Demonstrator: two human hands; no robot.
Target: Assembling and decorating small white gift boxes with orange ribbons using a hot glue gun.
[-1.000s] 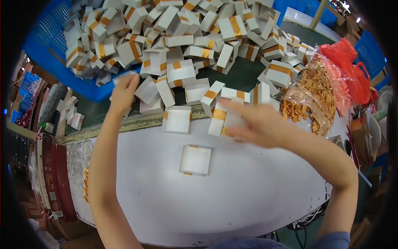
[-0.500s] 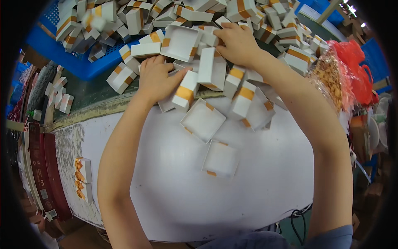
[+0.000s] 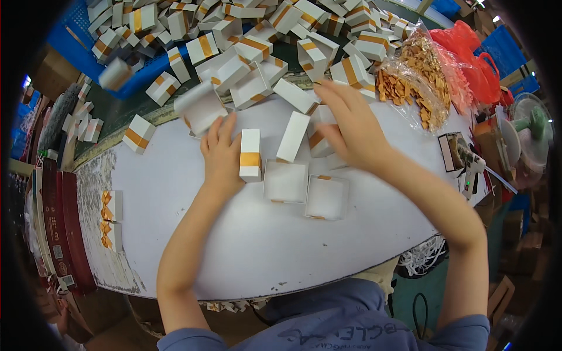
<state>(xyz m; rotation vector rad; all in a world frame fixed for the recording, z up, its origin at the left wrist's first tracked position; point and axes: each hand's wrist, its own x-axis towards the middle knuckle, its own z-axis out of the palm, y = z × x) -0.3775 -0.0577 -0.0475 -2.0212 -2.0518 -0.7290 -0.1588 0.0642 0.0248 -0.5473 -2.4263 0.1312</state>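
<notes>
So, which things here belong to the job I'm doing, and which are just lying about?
Likely part of it:
gold-banded white boxes by your left hand and right hand
gold-bowed boxes
clear bag of gold pieces

Likely just lying about:
red plastic bag
fan

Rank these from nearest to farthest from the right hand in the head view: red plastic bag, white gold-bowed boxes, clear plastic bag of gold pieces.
From the right hand:
1. Clear plastic bag of gold pieces: upper right.
2. Red plastic bag: farther right.
3. White gold-bowed boxes: far left.
</notes>
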